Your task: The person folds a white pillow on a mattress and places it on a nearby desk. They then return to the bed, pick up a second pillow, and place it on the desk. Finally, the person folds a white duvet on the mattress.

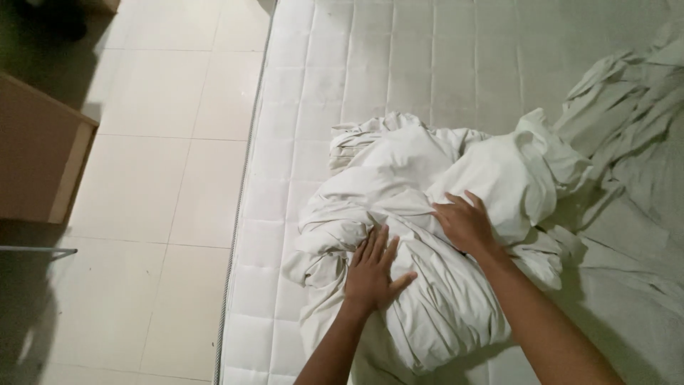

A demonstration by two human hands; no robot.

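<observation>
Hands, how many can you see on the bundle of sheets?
2. The left hand lies flat on the front of the white sheet bundle; the right hand presses on its middle. None seem hidden.

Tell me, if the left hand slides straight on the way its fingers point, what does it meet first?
Probably the raised fold of the white sheet bundle just beyond the left hand; it already lies flat on that cloth.

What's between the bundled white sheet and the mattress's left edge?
In the head view, only bare quilted mattress lies between the bundled white sheet and that edge; both hands, left and right, rest on the bundle.
</observation>
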